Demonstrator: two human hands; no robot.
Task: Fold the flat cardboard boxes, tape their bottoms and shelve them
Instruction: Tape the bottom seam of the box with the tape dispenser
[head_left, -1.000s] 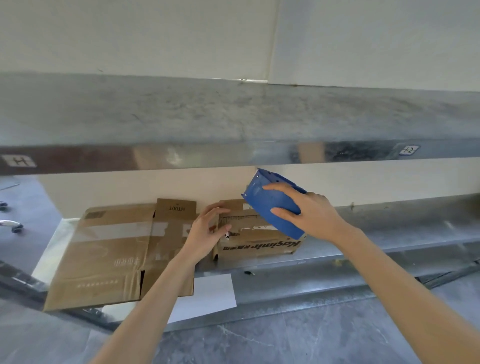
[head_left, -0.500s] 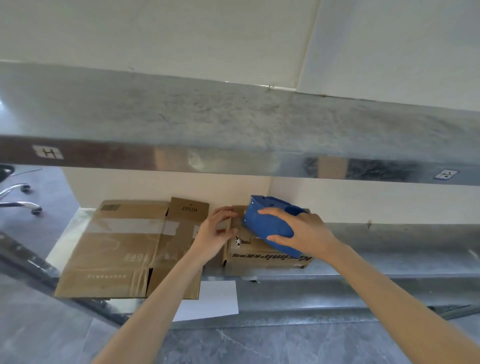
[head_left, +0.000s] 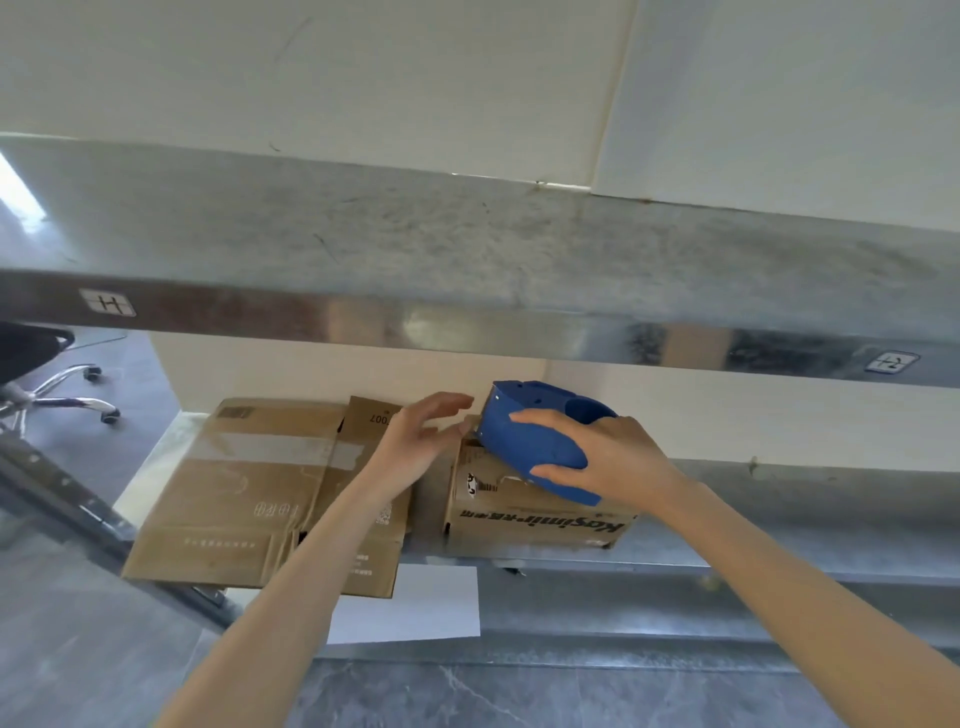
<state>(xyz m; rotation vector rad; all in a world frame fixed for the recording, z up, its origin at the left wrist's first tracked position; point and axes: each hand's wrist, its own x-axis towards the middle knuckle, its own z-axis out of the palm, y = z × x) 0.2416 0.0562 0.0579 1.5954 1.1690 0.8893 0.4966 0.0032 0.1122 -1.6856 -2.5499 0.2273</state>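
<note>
The right hand (head_left: 613, 462) is wrapped over a blue tape dispenser (head_left: 524, 441), fingers curled across its front face and thumb along its lower edge, a firm grasp. The dispenser sits tilted, its lower end down on the top of a small folded box (head_left: 519, 519) directly under the grip. That box stands on the metal shelf (head_left: 805, 519), printed lettering on its near side upside down, a barcode label just below the dispenser's lower edge.

Just left of the grip, the left hand (head_left: 415, 441) is spread and loose, fingers reaching toward the dispenser's upper corner, holding nothing. Its thumb tip is right by the box's top left corner; I can't tell whether it touches.

Further left of the grip, under the left wrist and forearm, a flat cardboard (head_left: 234, 493) lies on the same shelf, a strip of clear tape across it, its near edge hanging a little over the shelf front.

Below the grip, on a lower ledge, lies a white sheet of paper (head_left: 415, 603). Above both hands runs the upper shelf (head_left: 467, 249), scuffed grey, with a small label (head_left: 107, 302) on its front lip far to the left and another (head_left: 891, 361) to the right. A chair (head_left: 57, 389) on wheels shows at the far left.
</note>
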